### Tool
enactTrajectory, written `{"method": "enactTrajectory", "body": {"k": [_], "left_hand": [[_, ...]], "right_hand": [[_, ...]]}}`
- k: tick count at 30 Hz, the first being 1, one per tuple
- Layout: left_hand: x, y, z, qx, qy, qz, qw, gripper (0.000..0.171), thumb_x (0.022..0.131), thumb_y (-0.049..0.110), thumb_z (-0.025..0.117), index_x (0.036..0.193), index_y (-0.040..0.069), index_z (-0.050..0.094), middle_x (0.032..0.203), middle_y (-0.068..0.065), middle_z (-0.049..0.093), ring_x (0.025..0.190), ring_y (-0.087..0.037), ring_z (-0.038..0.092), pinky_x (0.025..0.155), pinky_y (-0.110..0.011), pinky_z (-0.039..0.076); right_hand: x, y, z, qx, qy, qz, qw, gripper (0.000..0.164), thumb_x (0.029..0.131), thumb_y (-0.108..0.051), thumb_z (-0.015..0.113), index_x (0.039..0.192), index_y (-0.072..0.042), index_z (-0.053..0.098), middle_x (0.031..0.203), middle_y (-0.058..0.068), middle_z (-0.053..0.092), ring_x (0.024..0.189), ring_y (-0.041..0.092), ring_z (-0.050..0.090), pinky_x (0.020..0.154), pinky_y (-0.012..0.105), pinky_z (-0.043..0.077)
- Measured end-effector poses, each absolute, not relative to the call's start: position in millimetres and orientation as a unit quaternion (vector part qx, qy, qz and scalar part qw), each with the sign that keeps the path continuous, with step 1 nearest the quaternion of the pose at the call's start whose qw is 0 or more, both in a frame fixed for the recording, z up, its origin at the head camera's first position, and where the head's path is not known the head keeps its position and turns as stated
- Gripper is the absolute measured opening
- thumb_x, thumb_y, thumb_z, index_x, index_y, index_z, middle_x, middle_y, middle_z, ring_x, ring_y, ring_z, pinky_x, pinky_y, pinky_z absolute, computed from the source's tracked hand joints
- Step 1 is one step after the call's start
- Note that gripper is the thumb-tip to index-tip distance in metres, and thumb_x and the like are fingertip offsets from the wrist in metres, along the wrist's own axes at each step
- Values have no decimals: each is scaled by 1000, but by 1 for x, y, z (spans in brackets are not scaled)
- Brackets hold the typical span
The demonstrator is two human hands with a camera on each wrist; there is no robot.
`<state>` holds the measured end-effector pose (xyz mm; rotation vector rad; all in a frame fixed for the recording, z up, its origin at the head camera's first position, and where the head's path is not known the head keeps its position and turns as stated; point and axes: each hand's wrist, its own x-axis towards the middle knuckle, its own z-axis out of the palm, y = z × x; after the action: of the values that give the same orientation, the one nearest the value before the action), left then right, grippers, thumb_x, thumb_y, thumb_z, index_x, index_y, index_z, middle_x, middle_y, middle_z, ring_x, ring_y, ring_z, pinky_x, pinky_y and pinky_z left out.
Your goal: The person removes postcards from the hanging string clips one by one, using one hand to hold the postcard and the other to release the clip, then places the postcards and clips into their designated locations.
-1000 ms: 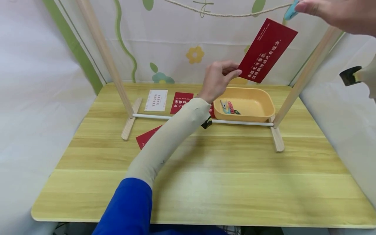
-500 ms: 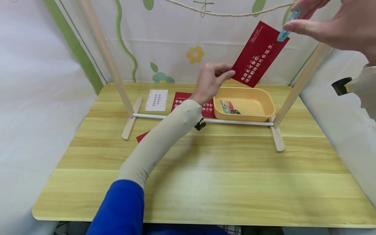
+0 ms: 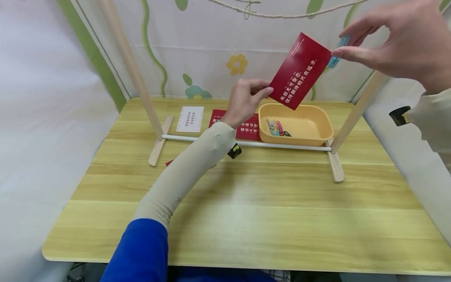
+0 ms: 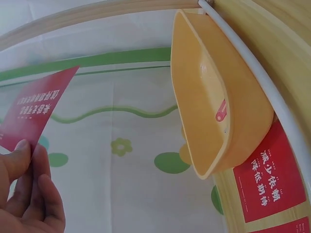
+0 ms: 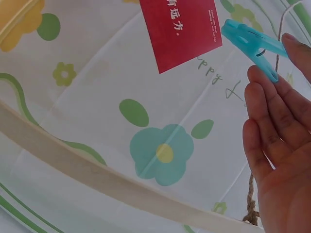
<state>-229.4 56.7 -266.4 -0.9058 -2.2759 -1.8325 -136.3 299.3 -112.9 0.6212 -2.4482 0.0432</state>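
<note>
My left hand (image 3: 244, 102) pinches the lower left corner of a red card (image 3: 299, 72) with white printed writing, holding it tilted in the air above the yellow tray (image 3: 313, 139). In the left wrist view, thumb and fingers grip the card's edge. My right hand (image 3: 405, 49) holds a light blue clothespin (image 3: 332, 63) between thumb and fingertips, at the card's right corner. The right wrist view shows the clothespin (image 5: 245, 41) with its tip close beside the card (image 5: 182, 31). A twine line (image 3: 289, 16) runs above both hands.
The yellow tray holds several small clothespins (image 3: 276, 128). Red cards (image 3: 248, 130) and a white card (image 3: 190, 119) lie left of it. Another red card is mostly hidden under my left forearm. A wooden frame with posts (image 3: 357, 107) and a white bar (image 3: 282, 146) stands on the table.
The card has moved left and slightly down with my left hand. My right hand has come down and left with the clothespin, away from the line and to the card's corner.
</note>
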Motion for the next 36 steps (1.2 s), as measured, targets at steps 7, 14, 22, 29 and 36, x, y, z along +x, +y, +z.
{"method": "enactTrajectory", "body": {"k": [7, 14, 22, 29, 36], "left_hand": [[-227, 51, -271, -279, -748, -602, 24, 24, 90, 20, 67, 110, 10, 73, 98, -4, 76, 79, -8, 69, 72, -19, 57], [-224, 41, -280, -274, -746, -607, 18, 24, 89, 19, 67, 111, 10, 73, 100, -5, 75, 82, -8, 70, 76, -20, 58], [-223, 28, -290, -269, -753, -600, 25, 24, 90, 19, 66, 111, 9, 73, 101, -6, 75, 84, -10, 71, 79, -21, 58], [-221, 19, -296, -267, -756, -597, 21, 24, 90, 20, 67, 111, 11, 73, 101, -5, 75, 84, -11, 71, 81, -26, 59], [-218, 10, -302, -261, -769, -583, 21, 24, 90, 18, 67, 111, 8, 73, 100, -6, 75, 83, -16, 70, 77, -26, 59]], "right_hand": [[-133, 297, -123, 210, -943, 12, 258, 33, 80, -24, 80, 104, -3, 72, 94, 19, 71, 74, -28, 30, 67, -1, 25], [-136, 299, -133, 231, -939, 10, 255, 35, 76, -23, 83, 104, -5, 73, 90, 16, 73, 76, -30, 31, 62, 0, 27], [-140, 301, -144, 263, -928, 22, 264, 35, 72, -22, 85, 102, -8, 74, 85, 10, 75, 74, -32, 33, 58, 3, 27], [-141, 303, -153, 269, -926, 41, 263, 33, 72, -19, 85, 101, -9, 74, 82, 8, 75, 75, -32, 38, 59, 3, 29], [-144, 305, -164, 281, -922, 53, 260, 31, 72, -16, 84, 99, -6, 74, 80, 7, 74, 76, -32, 39, 61, 3, 31]]}}
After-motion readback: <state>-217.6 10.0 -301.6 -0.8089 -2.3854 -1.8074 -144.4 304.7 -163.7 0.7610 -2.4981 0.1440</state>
